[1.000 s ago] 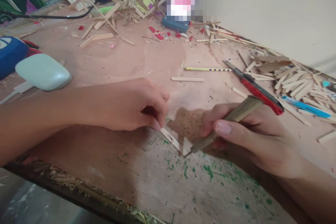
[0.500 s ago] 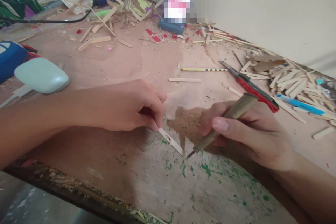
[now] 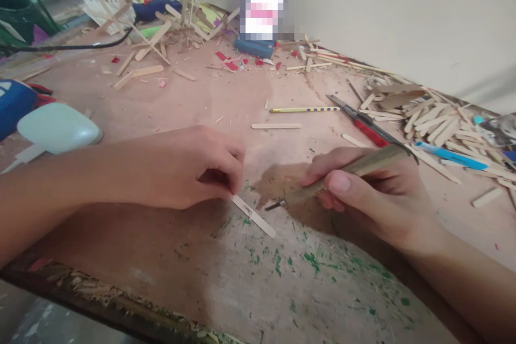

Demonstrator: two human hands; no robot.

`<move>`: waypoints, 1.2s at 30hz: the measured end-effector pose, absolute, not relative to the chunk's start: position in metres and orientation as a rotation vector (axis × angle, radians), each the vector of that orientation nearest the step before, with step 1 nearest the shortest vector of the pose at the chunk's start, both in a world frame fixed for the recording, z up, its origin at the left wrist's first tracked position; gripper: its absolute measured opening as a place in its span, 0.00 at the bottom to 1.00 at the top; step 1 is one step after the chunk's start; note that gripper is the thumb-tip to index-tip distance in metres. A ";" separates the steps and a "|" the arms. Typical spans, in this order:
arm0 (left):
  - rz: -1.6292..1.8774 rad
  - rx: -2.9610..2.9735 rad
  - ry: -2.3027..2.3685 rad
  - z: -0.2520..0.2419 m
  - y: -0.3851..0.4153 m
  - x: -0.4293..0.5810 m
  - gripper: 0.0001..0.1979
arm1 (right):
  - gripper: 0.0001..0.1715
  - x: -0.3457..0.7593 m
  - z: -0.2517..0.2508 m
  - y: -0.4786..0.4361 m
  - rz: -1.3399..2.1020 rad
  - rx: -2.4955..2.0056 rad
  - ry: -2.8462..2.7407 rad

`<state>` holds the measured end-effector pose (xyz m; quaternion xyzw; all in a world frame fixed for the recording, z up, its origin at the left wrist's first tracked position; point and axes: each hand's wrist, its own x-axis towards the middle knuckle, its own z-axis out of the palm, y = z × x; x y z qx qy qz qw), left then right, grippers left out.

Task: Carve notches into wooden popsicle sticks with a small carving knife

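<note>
My left hand (image 3: pixel 209 169) pinches one end of a popsicle stick (image 3: pixel 262 223) against the worktable. A small dark cut or splinter shows near the stick's middle. My right hand (image 3: pixel 363 193) is closed around the thick wooden handle of a carving tool (image 3: pixel 306 192) with a short dark metal tip. That tip hovers just right of the stick, apart from it as far as I can see. Beyond the hands lie a loose popsicle stick (image 3: pixel 276 126), a yellow pencil (image 3: pixel 304 109) with dark dots and a red box cutter (image 3: pixel 368 126), partly hidden behind my right hand.
At right lies a heap of popsicle sticks (image 3: pixel 437 121) with a blue pen (image 3: pixel 451 156). A pale rounded device with a cable (image 3: pixel 60 128) sits at left. Stick constructions (image 3: pixel 157 37) and a blurred upright thing on a blue base (image 3: pixel 253 47) stand at the back.
The carving tool's tip has moved from the stick's near end up and left, beside its middle. The handle now lies flatter. My left hand still pinches the stick; the view has shifted slightly.
</note>
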<state>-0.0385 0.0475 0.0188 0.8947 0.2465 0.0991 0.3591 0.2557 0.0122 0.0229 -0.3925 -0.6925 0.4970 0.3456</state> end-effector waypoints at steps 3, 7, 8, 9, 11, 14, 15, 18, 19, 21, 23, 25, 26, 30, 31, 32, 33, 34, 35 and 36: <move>0.221 2.338 0.695 0.024 0.047 -0.043 0.12 | 0.09 0.259 0.017 0.012 1.285 -1.041 -1.692; 0.228 2.283 0.730 0.026 0.049 -0.045 0.09 | 0.08 0.255 0.016 0.012 1.257 -1.082 -1.579; 0.238 2.264 0.747 0.027 0.048 -0.044 0.09 | 0.10 0.253 0.017 0.011 1.217 -1.118 -1.577; 0.256 2.237 0.767 0.028 0.048 -0.043 0.10 | 0.12 0.250 0.018 0.011 1.180 -1.149 -1.578; 0.349 2.118 0.823 0.030 0.045 -0.039 0.09 | 0.16 0.245 0.019 0.010 1.140 -1.164 -1.558; 0.596 1.757 0.942 0.029 0.038 -0.030 0.05 | 0.16 0.242 0.018 0.009 1.110 -1.136 -1.459; 0.658 1.637 0.976 0.028 0.035 -0.027 0.07 | 0.14 0.242 0.018 0.008 1.079 -1.143 -1.437; 0.737 1.446 1.025 0.024 0.028 -0.016 0.13 | 0.12 0.243 0.018 0.006 0.970 -1.170 -1.469; 0.758 1.436 1.032 0.022 0.026 -0.012 0.14 | 0.13 0.243 0.018 0.005 0.938 -1.174 -1.503; 0.808 1.454 1.059 0.021 0.023 -0.003 0.16 | 0.12 0.243 0.020 0.002 0.873 -1.186 -1.567; 0.838 1.511 1.093 0.022 0.021 0.008 0.15 | 0.09 0.242 0.021 0.001 0.809 -1.197 -1.621; 0.846 1.620 1.090 0.023 0.021 0.017 0.12 | 0.08 0.242 0.022 0.001 0.768 -1.198 -1.656; 0.854 1.691 1.077 0.023 0.021 0.020 0.11 | 0.09 0.242 0.022 0.002 0.757 -1.197 -1.670; 0.981 2.019 1.037 0.017 0.021 0.025 0.07 | 0.11 0.240 0.020 0.004 0.729 -1.213 -1.707; 1.020 2.082 1.044 0.015 0.021 0.025 0.07 | 0.11 0.239 0.019 0.005 0.730 -1.221 -1.709; 1.053 2.129 1.048 0.012 0.021 0.025 0.09 | 0.11 0.238 0.017 0.005 0.732 -1.231 -1.709; 1.083 2.155 1.051 0.010 0.021 0.025 0.11 | 0.11 0.238 0.016 0.005 0.734 -1.241 -1.707; 1.105 2.159 1.054 0.008 0.021 0.025 0.12 | 0.10 0.237 0.014 0.004 0.732 -1.251 -1.705; 1.117 2.146 1.053 0.006 0.021 0.026 0.14 | 0.10 0.236 0.013 0.004 0.728 -1.258 -1.704; 1.114 2.119 1.048 0.006 0.021 0.027 0.14 | 0.09 0.235 0.012 0.003 0.720 -1.263 -1.706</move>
